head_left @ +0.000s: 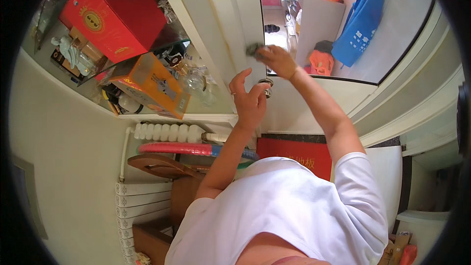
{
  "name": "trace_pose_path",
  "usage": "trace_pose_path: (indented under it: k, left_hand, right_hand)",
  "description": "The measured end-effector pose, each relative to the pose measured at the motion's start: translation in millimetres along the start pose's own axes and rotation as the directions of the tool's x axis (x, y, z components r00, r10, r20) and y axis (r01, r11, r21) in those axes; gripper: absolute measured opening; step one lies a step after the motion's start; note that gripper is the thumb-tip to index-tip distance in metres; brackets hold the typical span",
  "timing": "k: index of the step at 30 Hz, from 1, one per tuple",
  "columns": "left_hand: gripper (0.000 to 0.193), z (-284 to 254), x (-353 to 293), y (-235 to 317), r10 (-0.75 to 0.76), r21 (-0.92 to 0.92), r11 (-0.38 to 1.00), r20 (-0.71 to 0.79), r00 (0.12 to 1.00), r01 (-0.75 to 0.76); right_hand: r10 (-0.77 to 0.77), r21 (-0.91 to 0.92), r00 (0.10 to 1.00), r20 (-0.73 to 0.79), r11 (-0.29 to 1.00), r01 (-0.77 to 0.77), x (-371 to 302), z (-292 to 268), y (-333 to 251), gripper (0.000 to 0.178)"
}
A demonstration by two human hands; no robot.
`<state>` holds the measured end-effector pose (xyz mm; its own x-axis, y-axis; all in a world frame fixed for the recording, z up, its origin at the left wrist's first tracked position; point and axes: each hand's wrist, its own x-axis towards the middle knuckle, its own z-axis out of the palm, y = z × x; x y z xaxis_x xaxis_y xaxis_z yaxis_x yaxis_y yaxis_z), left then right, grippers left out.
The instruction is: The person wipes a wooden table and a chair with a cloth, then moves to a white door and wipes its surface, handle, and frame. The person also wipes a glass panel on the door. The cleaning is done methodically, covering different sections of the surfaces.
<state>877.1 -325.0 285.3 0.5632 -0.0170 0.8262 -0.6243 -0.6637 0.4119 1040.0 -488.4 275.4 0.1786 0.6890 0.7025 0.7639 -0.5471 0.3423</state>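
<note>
Protruding from the right hand (277, 63), one dark, crumpled pad (253, 49) is held at the white door frame (237, 24), on the far side, just beyond and left of the door knob (268, 90). Right grip: closed on the pad by the fingertips, evidently so that its other end is left free toward the frame; firm contact cannot be confirmed. Orientation: free end pointed left; long axis laid roughly left to right, the right end being hidden by the fingers. Left hand (249, 104): held nearer than the pad, beside the knob; grip empty and released, fingers spread and bent, perhaps for balance; whether the knob is touched cannot be told. At left: red box (115, 17) and orange box (153, 86), presumably stored. At right: blue cloth item (360, 29), hung up, seen through the glazed door (294, 102).
</note>
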Motion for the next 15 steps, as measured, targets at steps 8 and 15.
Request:
trace_pose_path:
  k: [8,15]
  left_hand:
    - [0.03,-4.8,-16.9,-29.3,0.068,0.014,0.997,0.151,0.986,-0.071]
    - [0.03,5.5,-14.3,-31.8,0.073,-0.128,0.99,0.142,0.987,-0.054]
  right_hand:
    - [0.4,0.235,0.905,0.142,0.875,-0.423,-98.1,-3.6,1.1,0.017]
    - [0.338,-0.236,0.761,-0.554,0.813,-0.533,1.0,-109.2,91.0,0.043]
